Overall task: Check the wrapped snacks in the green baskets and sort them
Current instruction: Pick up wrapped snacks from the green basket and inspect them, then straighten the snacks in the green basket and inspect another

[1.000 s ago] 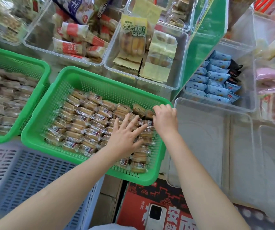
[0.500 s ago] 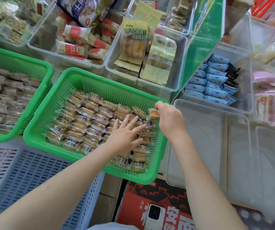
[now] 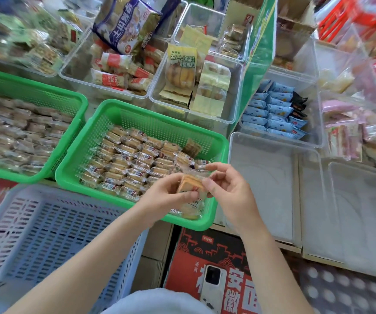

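A white phone lies on a red box beside a lavender crate.

Snack wrapper in my fingers: clear glossy film, crinkly. Green basket: perforated smooth plastic. Bins: clear plastic. Red box: matt cardboard.

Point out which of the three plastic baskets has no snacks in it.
The pale blue basket nearest the person, lower left. Both green baskets behind it hold rows of wrapped snacks; its slotted floor shows bare.
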`<state>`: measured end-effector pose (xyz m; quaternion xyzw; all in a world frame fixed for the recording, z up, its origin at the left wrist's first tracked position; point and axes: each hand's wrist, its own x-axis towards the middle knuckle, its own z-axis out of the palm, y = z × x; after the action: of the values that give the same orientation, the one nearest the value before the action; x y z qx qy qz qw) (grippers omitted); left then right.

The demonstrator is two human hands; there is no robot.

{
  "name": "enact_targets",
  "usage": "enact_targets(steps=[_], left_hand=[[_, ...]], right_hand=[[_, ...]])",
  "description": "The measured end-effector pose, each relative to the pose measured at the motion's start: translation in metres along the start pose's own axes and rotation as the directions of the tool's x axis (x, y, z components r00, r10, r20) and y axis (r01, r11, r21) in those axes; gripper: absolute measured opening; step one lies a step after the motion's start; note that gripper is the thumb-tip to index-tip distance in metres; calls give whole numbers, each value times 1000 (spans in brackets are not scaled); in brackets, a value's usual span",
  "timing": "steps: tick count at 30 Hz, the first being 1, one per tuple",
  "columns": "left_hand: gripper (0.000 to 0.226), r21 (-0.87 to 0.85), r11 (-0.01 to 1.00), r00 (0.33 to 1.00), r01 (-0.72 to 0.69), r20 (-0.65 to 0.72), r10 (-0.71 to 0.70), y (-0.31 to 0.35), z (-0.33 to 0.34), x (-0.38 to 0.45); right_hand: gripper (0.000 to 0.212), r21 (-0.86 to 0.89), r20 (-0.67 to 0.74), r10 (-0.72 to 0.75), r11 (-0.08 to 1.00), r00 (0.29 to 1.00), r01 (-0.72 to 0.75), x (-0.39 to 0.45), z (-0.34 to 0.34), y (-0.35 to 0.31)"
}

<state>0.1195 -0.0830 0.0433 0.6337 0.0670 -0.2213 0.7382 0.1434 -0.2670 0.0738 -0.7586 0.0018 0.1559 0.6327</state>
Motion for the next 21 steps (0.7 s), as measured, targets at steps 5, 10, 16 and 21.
enact_targets(steps=[5,10,16,21], left_hand=[[29,-223,975,1000,-7,10,10,1,2,-46],[33,-236,970,998,-60,-10,59,-3,3,-78],[51,-206,972,992,-116,-73,103,-15,0,-106],[31,-268,958,993,-104,-74,87,-26,-4,-125]], right_hand=[[31,322,69,49,944,996,-69,-36,8,-15],[35,471,135,34,877,990,-95,-63,17,-28],[34,633,185,80,752,980,-181,-91,37,-31],[30,680,109,158,708,981,-190,-103,56,-22]])
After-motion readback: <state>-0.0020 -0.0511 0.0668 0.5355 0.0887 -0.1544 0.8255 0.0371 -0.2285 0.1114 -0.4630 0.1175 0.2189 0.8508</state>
